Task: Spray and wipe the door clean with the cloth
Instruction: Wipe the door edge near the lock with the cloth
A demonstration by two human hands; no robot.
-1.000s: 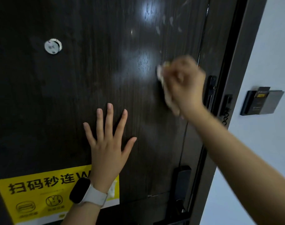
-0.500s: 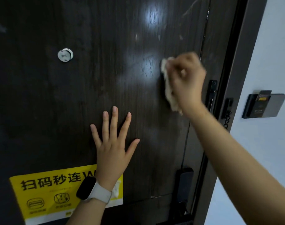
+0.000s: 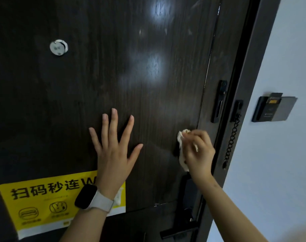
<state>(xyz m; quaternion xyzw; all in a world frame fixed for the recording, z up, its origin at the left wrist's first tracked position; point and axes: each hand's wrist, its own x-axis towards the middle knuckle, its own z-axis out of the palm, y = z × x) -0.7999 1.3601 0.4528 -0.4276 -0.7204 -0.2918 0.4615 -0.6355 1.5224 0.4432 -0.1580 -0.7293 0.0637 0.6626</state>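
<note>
A dark wood-grain door (image 3: pixel 99 70) fills most of the view, with shiny damp patches near its top middle. My left hand (image 3: pixel 113 151) presses flat against the door with fingers spread, a smartwatch on its wrist. My right hand (image 3: pixel 197 151) grips a crumpled pale cloth (image 3: pixel 181 151) and holds it against the door near the right edge, just above the black lock handle (image 3: pixel 185 206). No spray bottle is in view.
A round peephole cover (image 3: pixel 58 47) sits at the upper left. A yellow sticker (image 3: pixel 49 203) is stuck low on the door. A black latch plate (image 3: pixel 219 102) and door chain (image 3: pixel 231 142) hang at the frame. A card holder (image 3: pixel 272 108) is on the white wall.
My right hand has carried the cloth down the door, from beside the latch plate to just above the lock handle. My left hand stays pressed flat on the door.
</note>
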